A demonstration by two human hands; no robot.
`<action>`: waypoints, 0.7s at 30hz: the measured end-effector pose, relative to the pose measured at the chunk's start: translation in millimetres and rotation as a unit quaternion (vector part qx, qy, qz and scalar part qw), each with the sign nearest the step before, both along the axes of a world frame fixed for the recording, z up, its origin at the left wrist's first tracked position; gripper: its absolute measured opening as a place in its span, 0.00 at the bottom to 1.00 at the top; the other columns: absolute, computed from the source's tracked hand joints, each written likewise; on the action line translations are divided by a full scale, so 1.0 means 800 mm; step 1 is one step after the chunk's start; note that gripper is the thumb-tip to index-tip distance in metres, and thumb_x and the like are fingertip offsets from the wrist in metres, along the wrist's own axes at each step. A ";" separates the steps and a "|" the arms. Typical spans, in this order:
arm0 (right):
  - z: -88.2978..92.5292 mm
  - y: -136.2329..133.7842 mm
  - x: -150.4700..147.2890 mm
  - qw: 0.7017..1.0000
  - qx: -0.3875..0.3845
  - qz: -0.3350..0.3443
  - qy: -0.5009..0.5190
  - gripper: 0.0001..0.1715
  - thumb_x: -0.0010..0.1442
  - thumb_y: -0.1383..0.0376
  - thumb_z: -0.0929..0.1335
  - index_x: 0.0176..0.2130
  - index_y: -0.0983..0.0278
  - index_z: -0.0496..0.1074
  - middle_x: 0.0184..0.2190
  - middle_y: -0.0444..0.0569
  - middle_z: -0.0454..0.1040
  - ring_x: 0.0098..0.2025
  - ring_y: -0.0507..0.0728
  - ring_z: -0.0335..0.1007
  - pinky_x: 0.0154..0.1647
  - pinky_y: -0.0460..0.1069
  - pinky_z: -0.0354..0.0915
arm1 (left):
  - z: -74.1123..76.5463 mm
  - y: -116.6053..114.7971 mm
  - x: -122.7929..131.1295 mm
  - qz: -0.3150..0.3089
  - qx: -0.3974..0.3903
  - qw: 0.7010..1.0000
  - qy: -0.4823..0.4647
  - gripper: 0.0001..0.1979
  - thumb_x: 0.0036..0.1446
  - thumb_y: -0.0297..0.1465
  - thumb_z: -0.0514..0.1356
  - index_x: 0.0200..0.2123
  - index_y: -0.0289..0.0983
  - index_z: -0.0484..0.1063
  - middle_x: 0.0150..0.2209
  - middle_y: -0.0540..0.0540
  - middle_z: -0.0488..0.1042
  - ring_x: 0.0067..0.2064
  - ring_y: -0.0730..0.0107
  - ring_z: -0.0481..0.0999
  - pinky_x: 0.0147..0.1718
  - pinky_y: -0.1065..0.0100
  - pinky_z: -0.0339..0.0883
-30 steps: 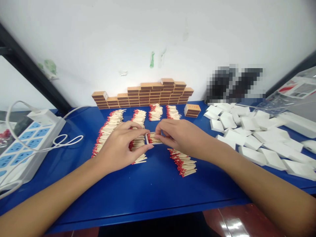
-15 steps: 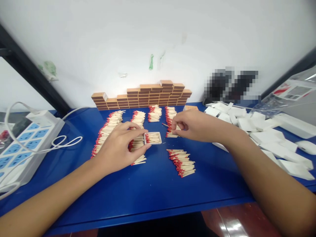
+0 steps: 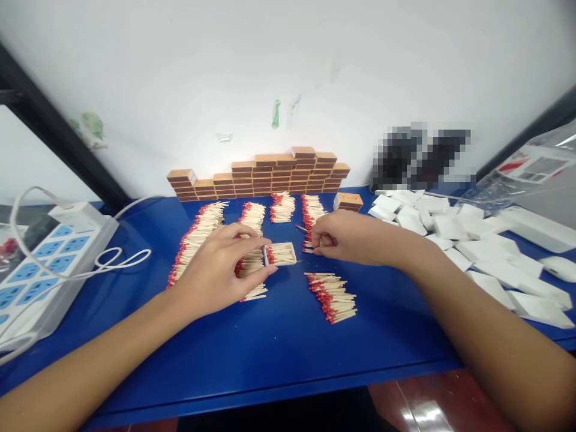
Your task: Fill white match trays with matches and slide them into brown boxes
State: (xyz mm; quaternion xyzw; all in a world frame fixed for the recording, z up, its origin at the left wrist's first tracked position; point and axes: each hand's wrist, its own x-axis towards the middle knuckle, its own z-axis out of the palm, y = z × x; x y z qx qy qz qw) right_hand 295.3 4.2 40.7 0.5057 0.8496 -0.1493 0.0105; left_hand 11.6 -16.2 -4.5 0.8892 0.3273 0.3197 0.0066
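A small white matchbox tray (image 3: 280, 254) with red-tipped matches in it lies on the blue table (image 3: 279, 348). My left hand (image 3: 220, 264) rests beside it, thumb and forefinger pinching its left end. My right hand (image 3: 344, 237) is just right of the tray, fingers curled in a pinch on matches from the row of matches (image 3: 310, 213) behind it. A loose pile of matches (image 3: 332, 295) lies in front of the right hand. Further rows of matches (image 3: 198, 237) run along the left.
Stacked brown matchboxes (image 3: 261, 174) line the wall at the back, one more box (image 3: 348, 201) apart from them. Several white empty trays (image 3: 454, 240) are heaped at the right. A white power strip with cable (image 3: 49, 252) sits at the left edge.
My right hand left the tray, moved back and right to the match row, then drew a little closer and closed on matches. The left hand stayed on the tray.
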 end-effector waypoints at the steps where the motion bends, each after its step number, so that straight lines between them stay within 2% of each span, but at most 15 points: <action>1: 0.001 0.000 -0.001 1.000 0.001 -0.003 -0.002 0.03 0.58 0.69 0.69 0.33 0.62 0.75 0.31 0.47 0.79 0.30 0.53 0.70 0.30 0.49 0.57 | 0.000 0.000 0.000 -0.002 0.002 1.000 0.001 0.17 0.63 0.39 0.68 0.51 0.37 0.80 0.47 0.41 0.79 0.50 0.57 0.80 0.51 0.55 0.73; 10: -0.004 0.000 -0.001 1.000 0.005 0.015 -0.015 0.06 0.59 0.68 0.69 0.30 0.62 0.73 0.27 0.45 0.76 0.28 0.53 0.66 0.28 0.49 0.56 | 0.000 0.001 0.000 -0.005 -0.001 1.000 0.003 0.17 0.63 0.38 0.68 0.51 0.36 0.80 0.46 0.40 0.80 0.51 0.57 0.80 0.51 0.55 0.73; 16: -0.014 0.000 -0.001 0.999 0.021 0.030 -0.007 0.06 0.63 0.64 0.68 0.34 0.62 0.75 0.31 0.47 0.78 0.30 0.54 0.68 0.29 0.50 0.55 | 0.000 0.002 0.001 -0.005 -0.001 1.000 0.009 0.17 0.63 0.39 0.67 0.51 0.37 0.80 0.47 0.40 0.80 0.51 0.57 0.80 0.51 0.55 0.73; 21: -0.009 -0.007 -0.010 0.999 0.034 0.031 -0.021 0.06 0.63 0.65 0.68 0.35 0.63 0.74 0.33 0.49 0.78 0.33 0.55 0.69 0.31 0.50 0.55 | 0.000 0.003 0.001 -0.001 -0.007 1.000 0.004 0.17 0.63 0.39 0.67 0.52 0.37 0.80 0.47 0.40 0.80 0.50 0.58 0.80 0.51 0.56 0.74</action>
